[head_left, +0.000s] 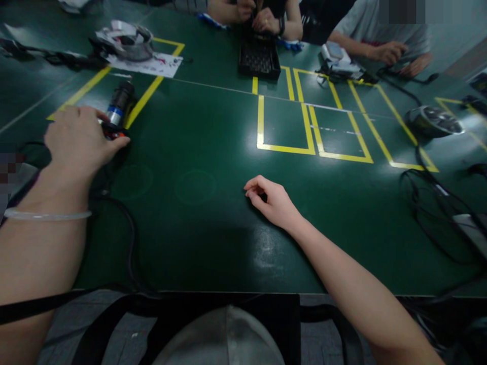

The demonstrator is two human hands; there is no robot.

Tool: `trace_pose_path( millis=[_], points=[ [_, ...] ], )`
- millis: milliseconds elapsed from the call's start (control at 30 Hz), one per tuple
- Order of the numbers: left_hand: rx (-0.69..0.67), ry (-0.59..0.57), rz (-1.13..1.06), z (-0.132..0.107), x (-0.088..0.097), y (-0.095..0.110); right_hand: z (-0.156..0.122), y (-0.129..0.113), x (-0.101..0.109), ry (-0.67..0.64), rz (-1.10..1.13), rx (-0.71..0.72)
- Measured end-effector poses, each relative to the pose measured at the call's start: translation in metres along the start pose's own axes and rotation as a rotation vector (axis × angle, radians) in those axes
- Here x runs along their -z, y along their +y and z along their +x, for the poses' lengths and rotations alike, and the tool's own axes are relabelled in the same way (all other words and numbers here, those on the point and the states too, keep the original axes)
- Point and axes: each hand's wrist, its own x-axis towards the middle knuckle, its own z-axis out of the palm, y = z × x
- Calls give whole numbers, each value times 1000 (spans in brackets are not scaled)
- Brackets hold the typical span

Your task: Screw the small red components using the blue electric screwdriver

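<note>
At the left, my left hand point(78, 137) is back-up with its fingers curled over the near end of a black cylindrical tool point(120, 96). The tool has a blue and silver band, and a red part shows by my thumb. Its near end is partly hidden under the palm. My right hand point(272, 203) rests on the green tabletop point(213, 228) near the middle. Its fingers are loosely curled, with the thumb close to the fingertips, and I see nothing held in them.
Yellow tape outlines point(285, 149) mark the table. A clear round container point(139, 45) stands on paper at back left. Across the table, two people work near a black tray point(259, 58) and a white device point(337, 53). Cables point(437, 203) and a round metal object point(433, 121) are at right.
</note>
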Motion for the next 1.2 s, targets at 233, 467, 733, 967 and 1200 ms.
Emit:
trace_pose_path(
  millis=[233,467,733,967,1200],
  points=[
    [-79,-21,173,11,-6,-5,0,0,0,3,-1,11],
    [-4,-6,223,4,-3,2,0,0,0,5,2,18],
    [-205,105,-118,-20,10,47,1,0,-1,13,-19,28],
    [-851,-160,-522,-86,17,115,0,-5,-3,-5,90,21],
    [-1058,-269,-517,-105,14,127,-2,-12,-11,-124,359,9]
  ],
)
